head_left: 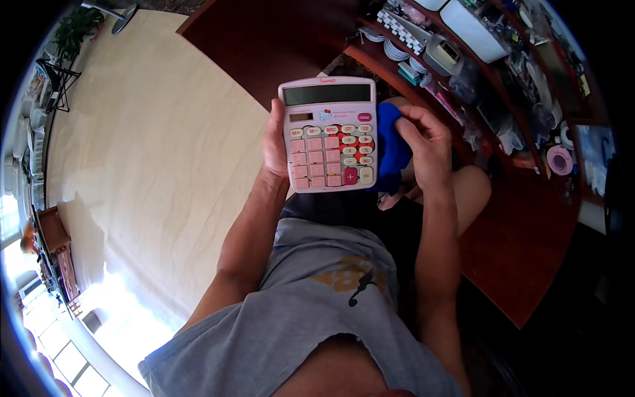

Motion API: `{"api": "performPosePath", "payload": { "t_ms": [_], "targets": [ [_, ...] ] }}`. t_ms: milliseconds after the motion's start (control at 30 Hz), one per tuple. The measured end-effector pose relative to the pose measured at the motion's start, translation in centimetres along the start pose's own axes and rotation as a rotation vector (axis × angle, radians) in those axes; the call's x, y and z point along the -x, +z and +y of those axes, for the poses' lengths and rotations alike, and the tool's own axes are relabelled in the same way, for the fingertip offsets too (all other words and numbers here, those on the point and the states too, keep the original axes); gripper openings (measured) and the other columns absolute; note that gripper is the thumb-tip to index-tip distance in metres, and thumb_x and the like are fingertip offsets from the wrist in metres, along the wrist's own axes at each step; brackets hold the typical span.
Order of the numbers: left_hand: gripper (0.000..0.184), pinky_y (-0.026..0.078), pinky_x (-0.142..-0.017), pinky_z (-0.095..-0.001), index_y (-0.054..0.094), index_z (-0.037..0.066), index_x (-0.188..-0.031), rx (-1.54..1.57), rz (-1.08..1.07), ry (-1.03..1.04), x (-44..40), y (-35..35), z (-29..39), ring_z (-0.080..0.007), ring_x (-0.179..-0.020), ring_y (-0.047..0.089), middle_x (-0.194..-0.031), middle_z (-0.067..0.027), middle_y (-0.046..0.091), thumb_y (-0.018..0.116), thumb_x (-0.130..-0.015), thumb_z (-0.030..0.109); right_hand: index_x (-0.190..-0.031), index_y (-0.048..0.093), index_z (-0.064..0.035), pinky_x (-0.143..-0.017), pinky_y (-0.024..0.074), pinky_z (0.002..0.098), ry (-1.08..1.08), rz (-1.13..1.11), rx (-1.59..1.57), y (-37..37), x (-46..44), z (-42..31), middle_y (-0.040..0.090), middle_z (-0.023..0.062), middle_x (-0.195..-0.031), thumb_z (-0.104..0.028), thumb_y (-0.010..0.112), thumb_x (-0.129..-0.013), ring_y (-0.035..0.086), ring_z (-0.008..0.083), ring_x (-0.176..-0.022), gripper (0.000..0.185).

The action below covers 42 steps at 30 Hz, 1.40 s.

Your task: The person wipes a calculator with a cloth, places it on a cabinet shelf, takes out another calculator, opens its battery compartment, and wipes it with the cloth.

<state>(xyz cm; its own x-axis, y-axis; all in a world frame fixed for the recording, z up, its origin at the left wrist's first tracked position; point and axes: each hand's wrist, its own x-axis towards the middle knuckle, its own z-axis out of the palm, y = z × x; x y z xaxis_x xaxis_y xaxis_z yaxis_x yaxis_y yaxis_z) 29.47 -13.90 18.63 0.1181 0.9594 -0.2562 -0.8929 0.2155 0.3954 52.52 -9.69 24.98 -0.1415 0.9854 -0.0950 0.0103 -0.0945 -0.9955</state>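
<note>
A pink calculator [316, 159] faces up in front of my chest, its dark display at the far end and its keys toward me. My left hand [276, 145] grips it along the left edge, with the fingers hidden behind it. At the calculator's right edge, my right hand [428, 142] pinches a bright blue cloth [391, 135] between thumb and fingers. Part of the cloth passes behind the calculator, so I cannot tell how far it reaches underneath.
A pale floor [152, 145] spreads out on the left. On the right, dark red shelves hold stacked white plates [395, 51], a white box [473, 30], bagged items and a pink tape roll [559, 160]. A dark wooden panel [264, 46] stands ahead.
</note>
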Motion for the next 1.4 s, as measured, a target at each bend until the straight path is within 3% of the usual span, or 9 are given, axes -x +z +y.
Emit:
{"api": "performPosePath", "payload": {
  "t_ms": [233, 500, 700, 767, 833, 933, 1067, 1167, 1400],
  "targets": [
    [0.087, 0.053, -0.102, -0.0486, 0.044, 0.001, -0.147, -0.159, 0.012, -0.023, 0.9, 1.4, 1.1, -0.0351, -0.121, 0.061, -0.136, -0.0231, 0.059, 0.043, -0.097, 0.072, -0.096, 0.071, -0.0062, -0.075, 0.0535, 0.0384, -0.63, 0.063, 0.903, 5.0, -0.5, -1.0, 0.066, 0.0113, -0.089, -0.006, 0.072, -0.087, 0.068, 0.0293, -0.085, 0.009],
    [0.076, 0.051, -0.104, -0.0455, 0.048, 0.003, -0.144, 0.024, -0.082, -0.119, 0.5, 1.2, 1.0, -0.0309, -0.12, 0.062, -0.135, -0.0194, 0.06, 0.039, -0.102, 0.066, -0.094, 0.071, -0.0016, -0.072, 0.0531, 0.0376, -0.586, 0.032, 0.706, 8.7, -0.6, -2.8, 0.069, 0.0129, -0.088, -0.003, 0.073, -0.085, 0.068, 0.0302, -0.082, 0.01],
    [0.088, 0.048, -0.108, -0.0483, 0.046, 0.002, -0.147, 0.096, -0.067, -0.092, 0.3, 2.7, 0.7, -0.0343, -0.125, 0.059, -0.139, -0.0216, 0.058, 0.042, -0.096, 0.074, -0.097, 0.072, -0.0005, -0.073, 0.0537, 0.0339, -0.346, -0.521, 0.414, 8.0, 1.5, -4.3, 0.072, 0.0136, -0.09, -0.005, 0.069, -0.089, 0.071, 0.0238, -0.083, 0.01],
    [0.096, 0.047, -0.109, -0.0494, 0.043, 0.002, -0.15, 0.073, -0.079, -0.071, 0.1, 1.6, 1.1, -0.0344, -0.127, 0.057, -0.144, -0.0231, 0.053, 0.04, -0.093, 0.079, -0.114, 0.07, -0.0053, -0.083, 0.0553, 0.0438, 0.054, -0.189, 0.154, 5.6, 1.2, -5.7, 0.07, 0.0197, -0.114, -0.02, 0.064, -0.096, 0.069, 0.0318, -0.1, 0.024],
    [0.096, 0.047, -0.109, -0.0501, 0.043, 0.002, -0.15, 0.073, -0.003, 0.003, 0.2, 1.0, 1.6, -0.034, -0.128, 0.057, -0.144, -0.0222, 0.054, 0.04, -0.093, 0.079, -0.137, 0.057, -0.0053, -0.094, 0.0545, 0.0537, 0.048, 0.051, -0.427, 3.3, 0.1, -5.7, 0.062, 0.0223, -0.132, -0.027, 0.055, -0.103, 0.063, 0.0361, -0.116, 0.041],
    [0.092, 0.047, -0.108, -0.0495, 0.048, 0.003, -0.147, 0.173, -0.02, 0.062, -0.5, -0.9, 2.0, -0.0338, -0.127, 0.057, -0.142, -0.0205, 0.057, 0.043, -0.093, 0.077, -0.15, 0.038, 0.0037, -0.122, 0.0261, 0.0576, 0.013, -0.431, -1.161, -3.3, -2.5, -3.7, 0.046, 0.0226, -0.151, -0.025, 0.041, -0.109, 0.045, 0.0371, -0.139, 0.05],
    [0.089, 0.047, -0.108, -0.0485, 0.05, 0.005, -0.146, 0.25, -0.016, 0.17, -0.8, -1.2, 2.0, -0.0341, -0.126, 0.058, -0.142, -0.0179, 0.058, 0.042, -0.094, 0.077, -0.14, 0.05, 0.0, -0.103, 0.0489, 0.0484, 0.088, 0.14, -0.809, 0.5, -1.5, -2.1, 0.059, 0.0198, -0.134, -0.023, 0.05, -0.105, 0.06, 0.0293, -0.119, 0.042],
    [0.088, 0.046, -0.109, -0.0488, 0.047, 0.007, -0.149, 0.136, 0.083, 0.327, -1.3, 1.6, 2.0, -0.0339, -0.129, 0.056, -0.145, -0.017, 0.055, 0.035, -0.097, 0.077, -0.126, 0.058, -0.0028, -0.081, 0.0587, 0.0374, 0.115, 0.149, -0.681, 2.9, 1.1, -0.5, 0.065, 0.0142, -0.118, -0.016, 0.052, -0.105, 0.067, 0.0227, -0.102, 0.026],
    [0.081, 0.042, -0.112, -0.0508, 0.044, 0.008, -0.151, 0.155, -0.017, 0.374, -1.4, 1.5, 2.2, -0.0352, -0.133, 0.051, -0.151, -0.0164, 0.049, 0.033, -0.101, 0.071, -0.13, 0.059, 0.0008, -0.094, 0.0512, 0.0285, 0.102, 0.012, -0.685, 6.6, 2.9, 3.3, 0.066, 0.0069, -0.117, -0.014, 0.06, -0.102, 0.063, 0.0132, -0.105, 0.031]
  ]
}}
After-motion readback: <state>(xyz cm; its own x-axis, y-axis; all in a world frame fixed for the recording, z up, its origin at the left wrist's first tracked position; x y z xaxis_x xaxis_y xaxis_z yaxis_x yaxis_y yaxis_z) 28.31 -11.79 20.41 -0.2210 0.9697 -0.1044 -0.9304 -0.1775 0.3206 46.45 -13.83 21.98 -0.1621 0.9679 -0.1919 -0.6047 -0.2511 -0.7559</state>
